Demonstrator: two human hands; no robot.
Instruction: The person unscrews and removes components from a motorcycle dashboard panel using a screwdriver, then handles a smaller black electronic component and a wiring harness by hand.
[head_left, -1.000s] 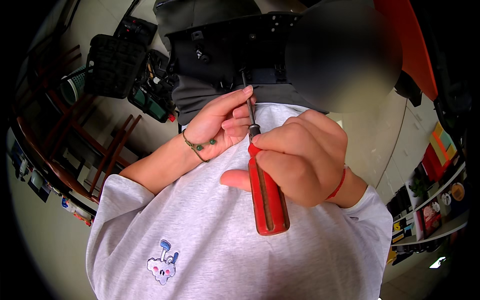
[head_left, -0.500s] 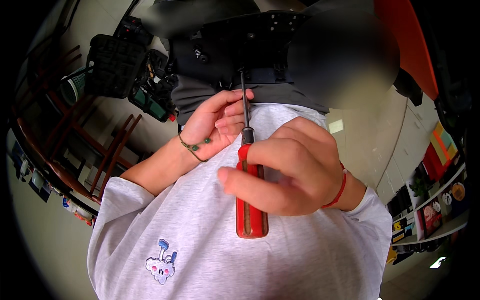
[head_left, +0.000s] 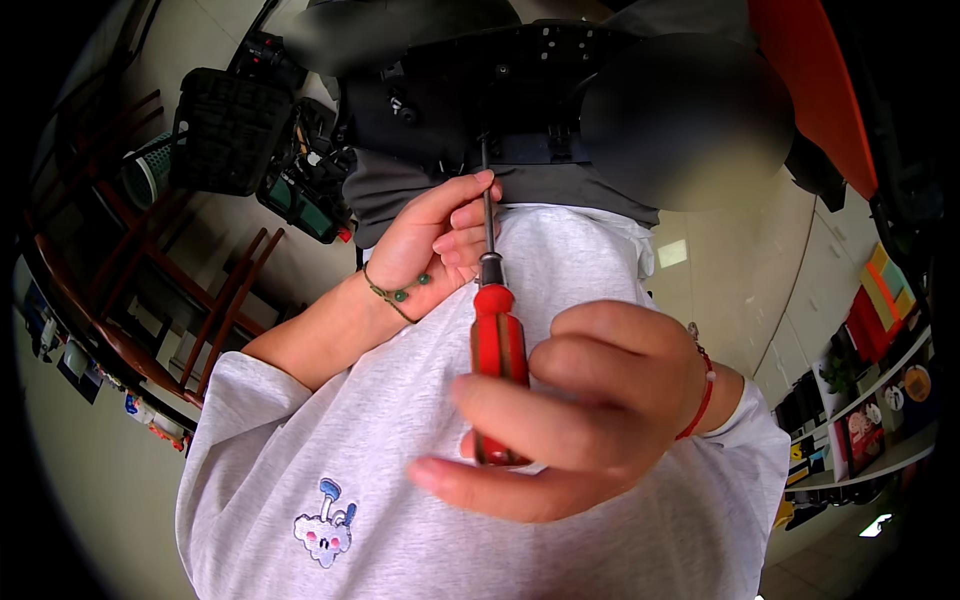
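A screwdriver (head_left: 499, 335) with a red handle and a long metal shaft points away from me, in front of my light grey shirt. My left hand (head_left: 425, 232) pinches the shaft near its far end, thumb and curled fingers around it. Lower down, my right hand (head_left: 615, 400) has its fingers bent loosely across the back end of the handle. The shaft's tip reaches a black piece of equipment (head_left: 530, 105) over my dark grey lap; what it touches there is too dark to make out.
At the left, an open black moulded case (head_left: 235, 130) lies beside a box of tools (head_left: 300, 200) on the floor. Wooden chairs (head_left: 215, 300) and a pale perforated basket (head_left: 150, 172) stand farther left. An orange panel (head_left: 815, 90) rises at the far right, above white cabinets (head_left: 800, 270).
My right hand has slid back toward me, from the front of the handle to its rear end, and its fingers have shifted. My left hand stays at the shaft.
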